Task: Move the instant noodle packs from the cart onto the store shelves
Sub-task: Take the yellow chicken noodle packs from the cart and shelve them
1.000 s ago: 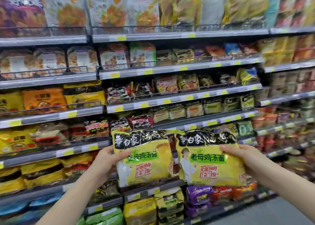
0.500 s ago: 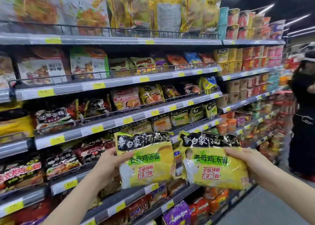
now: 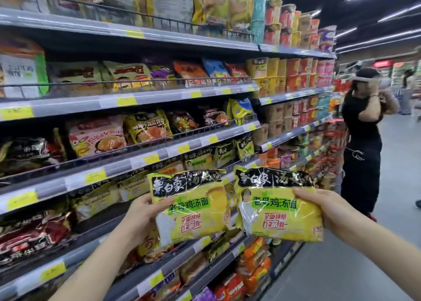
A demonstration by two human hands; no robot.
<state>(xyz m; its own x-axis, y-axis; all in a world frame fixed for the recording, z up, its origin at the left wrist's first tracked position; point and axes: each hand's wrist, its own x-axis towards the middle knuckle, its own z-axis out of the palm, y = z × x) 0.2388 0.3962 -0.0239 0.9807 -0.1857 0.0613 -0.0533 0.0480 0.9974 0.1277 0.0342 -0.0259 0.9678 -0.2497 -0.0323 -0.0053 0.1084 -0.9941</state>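
I hold two yellow instant noodle packs with black tops, side by side in front of the shelves. My left hand (image 3: 141, 218) grips the left edge of the left pack (image 3: 193, 209). My right hand (image 3: 323, 209) grips the right edge of the right pack (image 3: 278, 211). Both packs are upright, facing me, and nearly touch each other. Behind them runs a shelf (image 3: 141, 159) stocked with similar yellow and black packs (image 3: 200, 159). The cart is out of view.
Tiered shelves full of noodle packs and cup noodles (image 3: 296, 72) fill the left and centre, with yellow price tags (image 3: 126, 100) on the rails. A person in black (image 3: 362, 141) stands down the aisle on the right. Grey floor (image 3: 341, 266) lies to the right.
The view has swung right along the aisle, bringing the cup noodle section and the person in black into sight. Both packs stay in my hands at about the same height.
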